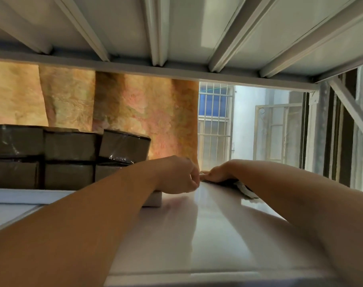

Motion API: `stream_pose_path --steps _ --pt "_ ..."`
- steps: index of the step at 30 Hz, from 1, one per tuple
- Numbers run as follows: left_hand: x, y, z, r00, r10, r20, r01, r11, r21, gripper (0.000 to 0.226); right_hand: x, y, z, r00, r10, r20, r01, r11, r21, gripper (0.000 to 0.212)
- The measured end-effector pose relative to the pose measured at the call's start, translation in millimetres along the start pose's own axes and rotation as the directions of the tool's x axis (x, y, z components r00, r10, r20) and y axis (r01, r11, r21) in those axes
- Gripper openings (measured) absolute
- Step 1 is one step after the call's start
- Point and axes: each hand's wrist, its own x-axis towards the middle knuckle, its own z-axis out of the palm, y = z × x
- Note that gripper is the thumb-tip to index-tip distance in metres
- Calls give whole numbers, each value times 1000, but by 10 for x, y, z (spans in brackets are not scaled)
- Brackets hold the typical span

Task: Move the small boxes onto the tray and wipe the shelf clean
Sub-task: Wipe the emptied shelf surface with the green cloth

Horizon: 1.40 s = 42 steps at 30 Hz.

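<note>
The shelf is glossy white. At its far edge a crumpled cloth lies under the right hand, whose grip is spread flat on it. The left hand curls its grip at the cloth's left end; whether it pinches the cloth cannot be told. A small box sits under the left wrist. Wiping well probably means clearing that box first, then making long overlapping strokes toward the near edge.

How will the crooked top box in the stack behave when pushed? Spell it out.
The top box probably stays stiff: its edges look crisp. Glossy tape suggests a slippery surface. Sitting askew on the stack, it may slide or tip.
</note>
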Motion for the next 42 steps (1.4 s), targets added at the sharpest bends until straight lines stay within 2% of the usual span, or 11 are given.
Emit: stream_pose_path --steps 10,13,16,18,23,26,29,32,35,38,42 --pt "-3 106 14 997 16 79 -16 1000 -5 20 -33 90 19 998 26 49 -28 999 31 74" --pt "-4 141 12 995 14 100 -17 999 32 21 -158 173 48 999 -21 49 19 999 27 75" --pt "-20 175 14 994 -1 108 -7 998 69 18 -135 334 111 993 -79 83 74 996 59 93" --pt "-52 214 2 992 -12 129 -1 995 98 18 -311 374 146 996 -71 61 68 997 41 88" --pt "-238 425 -54 979 -53 199 0 967 254 31 -1031 401 209 997 -72 18 72 997 -1 58" --pt "-429 658 -37 975 -43 217 -21 959 282 41 -1239 468 281 995 -100 25 100 995 18 58" --pt "-627 837 126 989 27 149 -69 954 291 49 -1380 557 331 989 -145 33 144 989 42 59" --pt "-792 856 292 997 46 56 -54 987 152 60 -1542 604 388 981 -194 27 192 979 70 59" --pt "-934 862 291 997 11 73 -12 1000 24 83 -1701 634 455 969 -246 14 245 968 53 60" --pt "-1057 880 288 989 -1 148 -16 994 111 104 -1890 676 510 956 -293 0 293 956 19 58" --pt "-1125 844 332 991 22 129 -45 984 174 99 -2163 702 552 938 -345 6 345 938 16 55"
